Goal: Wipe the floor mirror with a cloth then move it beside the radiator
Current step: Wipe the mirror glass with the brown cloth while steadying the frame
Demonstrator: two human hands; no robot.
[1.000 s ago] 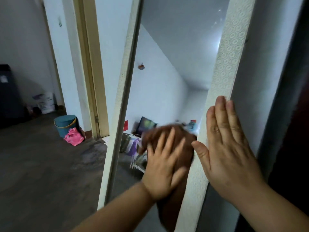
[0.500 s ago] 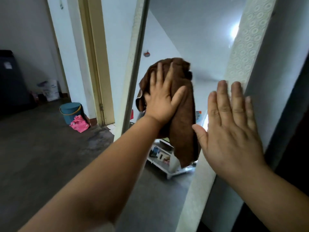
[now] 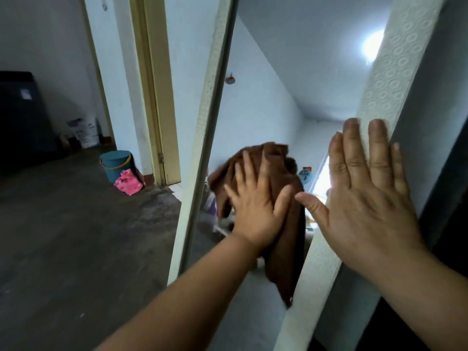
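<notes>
My left hand (image 3: pixel 255 211) is flat on the brown cloth (image 3: pixel 286 262), fingers straight and spread, pressing it onto the glass of the floor mirror (image 3: pixel 266 97), between the two white side rails; spread like that, my palm covers more cloth and the push goes evenly onto the glass; the loose tail of the cloth hangs below my wrist, down by the right rail; my right hand (image 3: pixel 364 198) is open too, palm and straight fingers laid on the embossed frame (image 3: pixel 395 72), thumb out over the glass edge, gripping nothing; I reckon it's there to brace the mirror so the wiping doesn't rock it; the mirror stands on end close by the wall at my right; so this is the wiping step, the move not yet begun; no radiator in my view, so I can't tell where it goes; off left on the dark floor, a teal bucket (image 3: pixel 116 164) with a pink rag (image 3: pixel 128 182) touching it.
</notes>
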